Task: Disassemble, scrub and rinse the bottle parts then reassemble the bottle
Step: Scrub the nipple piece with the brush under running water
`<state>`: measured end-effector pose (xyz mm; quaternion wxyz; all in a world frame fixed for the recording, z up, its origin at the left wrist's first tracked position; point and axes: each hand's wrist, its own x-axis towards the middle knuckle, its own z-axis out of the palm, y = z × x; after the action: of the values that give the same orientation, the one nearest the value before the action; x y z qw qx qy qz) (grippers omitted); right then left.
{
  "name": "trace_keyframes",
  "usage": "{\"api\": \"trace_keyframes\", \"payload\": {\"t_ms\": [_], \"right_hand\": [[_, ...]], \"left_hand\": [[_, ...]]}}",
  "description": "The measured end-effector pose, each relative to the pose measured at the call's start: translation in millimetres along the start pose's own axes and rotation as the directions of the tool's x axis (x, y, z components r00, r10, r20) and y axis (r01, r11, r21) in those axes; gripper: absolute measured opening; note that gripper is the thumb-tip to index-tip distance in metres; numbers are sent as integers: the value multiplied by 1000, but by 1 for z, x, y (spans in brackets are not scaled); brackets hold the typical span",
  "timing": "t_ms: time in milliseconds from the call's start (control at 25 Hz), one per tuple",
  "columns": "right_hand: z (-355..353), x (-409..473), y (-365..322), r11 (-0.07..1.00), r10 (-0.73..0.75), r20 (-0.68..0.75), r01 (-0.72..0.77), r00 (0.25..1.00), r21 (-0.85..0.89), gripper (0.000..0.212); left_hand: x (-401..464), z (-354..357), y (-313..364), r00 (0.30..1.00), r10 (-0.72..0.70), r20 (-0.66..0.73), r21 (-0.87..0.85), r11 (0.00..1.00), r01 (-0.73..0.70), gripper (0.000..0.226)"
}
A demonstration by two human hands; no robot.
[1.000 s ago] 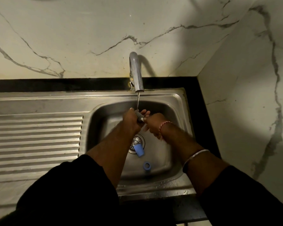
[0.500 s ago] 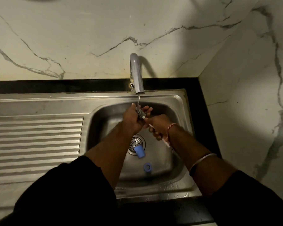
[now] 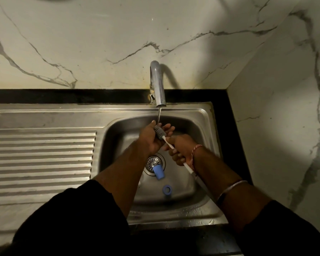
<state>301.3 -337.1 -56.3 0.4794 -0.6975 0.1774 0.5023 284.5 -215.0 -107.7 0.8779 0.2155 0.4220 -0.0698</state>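
Head view: under the tap [image 3: 158, 89] stream, the left hand [image 3: 151, 139] curls round the grey brush [image 3: 159, 133] head while the right hand [image 3: 181, 150] grips its white handle. A blue cap [image 3: 158, 171] lies by the drain and a blue ring [image 3: 167, 189] nearer the front of the sink [image 3: 201, 115]. Best to keep the bristles in the stream, turning the handle so water reaches all sides.

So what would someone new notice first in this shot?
Both hands meet under the running tap: the right hand grips a white-handled brush, its grey head in the left hand. Below, a blue cap lies by the sink's drain, a blue ring nearer.
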Motion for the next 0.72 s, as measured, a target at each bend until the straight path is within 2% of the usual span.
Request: {"api": "trace_keyframes", "payload": {"t_ms": [40, 80, 120, 160, 200, 240, 320, 360, 400, 440, 480, 520, 560, 600, 640, 680, 720], "right_hand": [[1, 2, 5, 975, -87, -63, 72, 994, -212, 40], [3, 6, 10, 825, -248, -134, 137, 959, -549, 36], [5, 8, 14, 567, -417, -147, 130, 897, -814, 30], [5, 8, 18, 342, -557, -139, 73, 819, -937, 24], [5, 2, 20, 194, -669, -125, 11, 733, -981, 21], [5, -5, 21, 99, -760, -87, -18, 644, -995, 19], [0, -10, 21, 2, -855, -28, -51, 519, -999, 17], [-2, -6, 21, -51, -862, 9, -69, 507, -996, 17], [-2, -4, 19, -2, -847, -18, -37, 532, -999, 20], [-1, -1, 18, 168, -782, -120, 21, 612, -986, 24], [1, 4, 15, 470, -633, -222, 141, 742, -871, 29], [4, 5, 11, 788, -431, -265, 216, 863, -577, 36], [6, 4, 8, 960, -214, -214, 166, 953, -225, 42], [7, 3, 7, 994, -100, -135, 94, 986, -48, 46], [7, 4, 6, 991, -105, -92, 96, 990, -95, 46], [7, 6, 6, 914, -203, -98, 153, 974, -376, 42], [7, 6, 7, 642, -367, -87, 184, 926, -744, 36]], "left_hand": [[0, -1, -3, 1000, -1, 0, -5, 1000, 1, 32], [0, 0, -5, 1000, 3, -13, 3, 1000, -3, 32], [2, 0, -6, 999, 9, -30, 4, 1000, -9, 33], [2, 1, -6, 999, 12, -47, 11, 1000, -12, 33], [3, 1, -5, 998, 12, -60, 19, 1000, -11, 34], [2, 1, -3, 997, 14, -71, 33, 999, -11, 33], [-1, 0, -2, 996, 19, -82, 53, 998, -15, 32], [-2, -1, -3, 997, 18, -75, 51, 999, -14, 32], [-3, 1, -3, 998, 18, -59, 43, 999, -15, 32], [-2, 2, -3, 999, 24, -42, 34, 999, -22, 32], [-2, 4, -3, 999, 25, -25, 31, 999, -24, 32], [0, 6, -2, 1000, 21, -12, 35, 999, -21, 31], [0, 7, -1, 1000, 16, -6, 41, 999, -16, 31], [1, 6, -2, 1000, 17, -4, 41, 999, -17, 31], [0, 6, -4, 1000, 19, -4, 41, 999, -19, 31], [0, 5, -5, 1000, 21, -12, 46, 999, -20, 31], [1, 4, -5, 999, 20, -33, 58, 998, -18, 30]]}}
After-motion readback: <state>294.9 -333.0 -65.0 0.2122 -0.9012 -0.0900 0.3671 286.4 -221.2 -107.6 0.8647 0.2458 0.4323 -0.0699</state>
